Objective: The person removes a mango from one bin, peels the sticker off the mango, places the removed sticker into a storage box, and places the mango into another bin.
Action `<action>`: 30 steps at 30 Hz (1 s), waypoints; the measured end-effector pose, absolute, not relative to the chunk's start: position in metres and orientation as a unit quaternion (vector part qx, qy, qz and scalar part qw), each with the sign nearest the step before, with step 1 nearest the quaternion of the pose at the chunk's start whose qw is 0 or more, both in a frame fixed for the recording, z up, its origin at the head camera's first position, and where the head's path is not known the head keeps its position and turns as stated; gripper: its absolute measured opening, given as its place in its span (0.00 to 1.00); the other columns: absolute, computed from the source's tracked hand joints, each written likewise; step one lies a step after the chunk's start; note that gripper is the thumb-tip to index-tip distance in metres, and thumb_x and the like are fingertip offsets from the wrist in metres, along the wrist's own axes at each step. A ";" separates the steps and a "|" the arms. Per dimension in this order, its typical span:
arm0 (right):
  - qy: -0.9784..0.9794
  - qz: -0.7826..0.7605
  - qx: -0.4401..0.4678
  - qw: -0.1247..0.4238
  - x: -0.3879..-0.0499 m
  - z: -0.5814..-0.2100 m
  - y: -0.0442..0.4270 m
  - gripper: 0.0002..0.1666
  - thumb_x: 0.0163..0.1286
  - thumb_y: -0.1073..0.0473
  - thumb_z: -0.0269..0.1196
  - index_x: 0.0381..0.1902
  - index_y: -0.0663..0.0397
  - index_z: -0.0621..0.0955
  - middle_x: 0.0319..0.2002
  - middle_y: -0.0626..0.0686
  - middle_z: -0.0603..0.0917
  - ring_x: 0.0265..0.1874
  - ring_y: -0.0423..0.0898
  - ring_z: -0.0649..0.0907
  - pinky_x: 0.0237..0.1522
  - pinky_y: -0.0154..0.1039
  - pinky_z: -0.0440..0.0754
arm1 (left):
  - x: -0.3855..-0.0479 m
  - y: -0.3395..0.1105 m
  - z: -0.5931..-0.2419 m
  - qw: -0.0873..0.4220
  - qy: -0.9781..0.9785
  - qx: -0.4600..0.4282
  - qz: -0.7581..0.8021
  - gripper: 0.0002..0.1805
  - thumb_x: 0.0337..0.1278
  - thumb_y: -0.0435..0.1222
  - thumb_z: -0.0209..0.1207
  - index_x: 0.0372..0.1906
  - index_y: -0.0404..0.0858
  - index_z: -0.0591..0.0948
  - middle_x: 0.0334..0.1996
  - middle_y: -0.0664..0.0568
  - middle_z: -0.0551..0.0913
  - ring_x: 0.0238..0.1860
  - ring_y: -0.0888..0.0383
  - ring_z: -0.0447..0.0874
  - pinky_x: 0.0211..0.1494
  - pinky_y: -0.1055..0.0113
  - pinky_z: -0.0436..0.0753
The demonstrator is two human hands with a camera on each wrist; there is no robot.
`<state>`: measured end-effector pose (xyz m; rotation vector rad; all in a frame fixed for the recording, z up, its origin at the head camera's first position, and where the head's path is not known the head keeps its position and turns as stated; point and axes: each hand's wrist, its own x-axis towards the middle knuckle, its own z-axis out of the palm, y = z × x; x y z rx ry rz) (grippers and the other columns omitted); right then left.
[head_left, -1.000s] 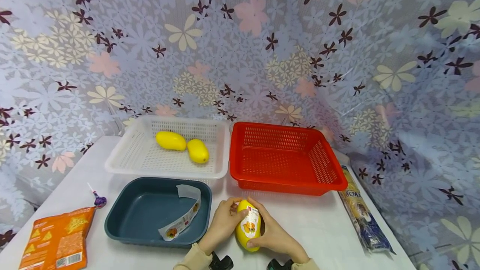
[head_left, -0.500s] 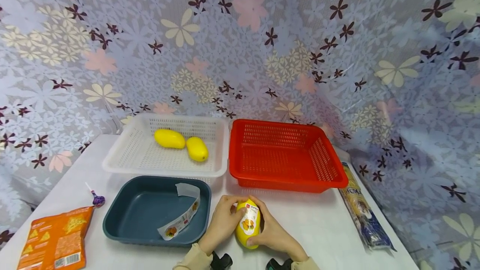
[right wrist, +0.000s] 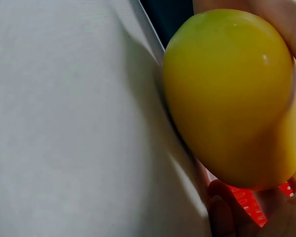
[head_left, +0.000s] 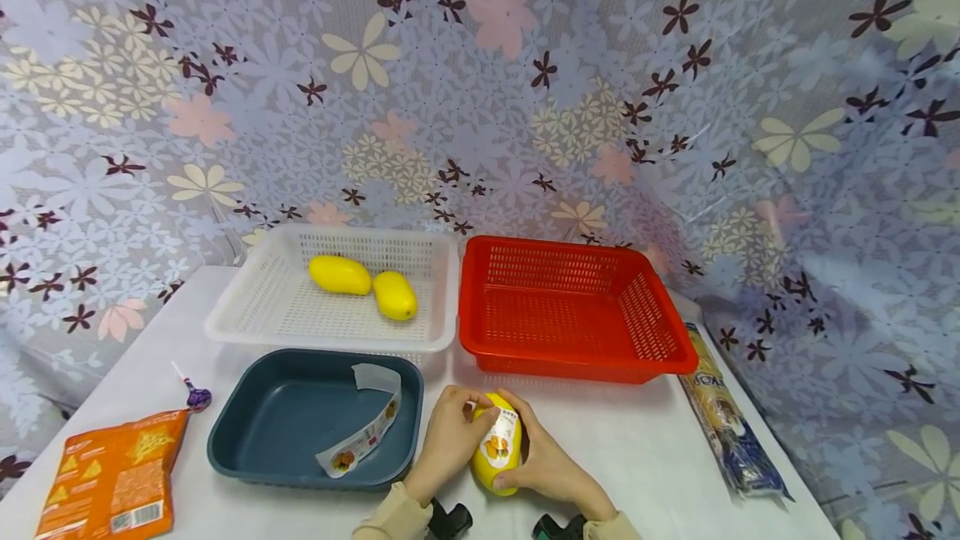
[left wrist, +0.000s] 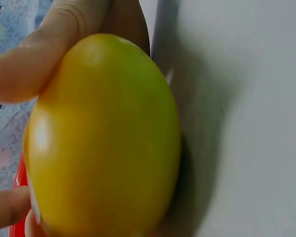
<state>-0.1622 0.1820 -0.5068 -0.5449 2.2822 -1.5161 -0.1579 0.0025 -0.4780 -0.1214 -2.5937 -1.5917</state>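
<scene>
A yellow mango (head_left: 486, 472) lies on the white tabletop between the two hands, its long side pointing away from me. On its upper face is a white label (head_left: 498, 443) printed with fruit. My left hand (head_left: 452, 433) holds the mango's far left side with curled fingers, the thumb pressing by the label. From the other side my right hand (head_left: 553, 467) grips it, thumb at the near end and fingers at the far end. The left wrist view shows the mango (left wrist: 108, 133) close up, greenish on one side. In the right wrist view the mango (right wrist: 232, 98) hides part of the fingers.
Two yellow mangoes (head_left: 340, 275) lie in a white basket (head_left: 255, 325). Beside it stands a red basket (head_left: 562, 367). A dark blue tray (head_left: 262, 432) holds a label strip (head_left: 363, 442). An orange snack bag (head_left: 112, 473), a lollipop (head_left: 198, 397) and a long packet (head_left: 731, 423) lie around.
The left thumb and fingers have shifted slightly against the mango. The mango and the right hand stay almost in place; the head view has tilted a little.
</scene>
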 end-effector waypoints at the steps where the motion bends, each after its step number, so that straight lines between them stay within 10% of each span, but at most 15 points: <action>1: 0.804 -0.536 -0.193 0.172 -0.162 -0.507 0.182 0.68 0.43 0.52 0.80 0.76 0.38 0.51 0.74 0.52 0.59 0.65 0.38 0.64 0.65 0.27 0.60 | -0.158 0.004 -0.478 0.050 -0.852 -0.032 -0.521 0.07 0.53 0.38 0.67 0.31 0.39 0.83 0.36 0.47 0.75 0.36 0.57 0.70 0.38 0.71 0.69; 22: 0.813 -0.519 -0.209 0.161 -0.162 -0.507 0.182 0.64 0.46 0.51 0.78 0.75 0.49 0.54 0.71 0.52 0.63 0.64 0.41 0.67 0.65 0.32 0.64 | -0.152 0.001 -0.479 0.018 -0.787 -0.061 -0.614 0.11 0.60 0.37 0.63 0.39 0.31 0.81 0.42 0.42 0.84 0.45 0.53 0.79 0.47 0.67 0.77; 30: 0.804 -0.524 -0.225 0.169 -0.162 -0.507 0.183 0.62 0.49 0.53 0.77 0.75 0.38 0.52 0.70 0.52 0.64 0.63 0.43 0.68 0.64 0.34 0.65 | -0.153 -0.002 -0.480 0.065 -0.855 -0.113 -0.502 0.24 0.43 0.47 0.74 0.45 0.36 0.85 0.48 0.45 0.80 0.46 0.52 0.79 0.44 0.68 0.79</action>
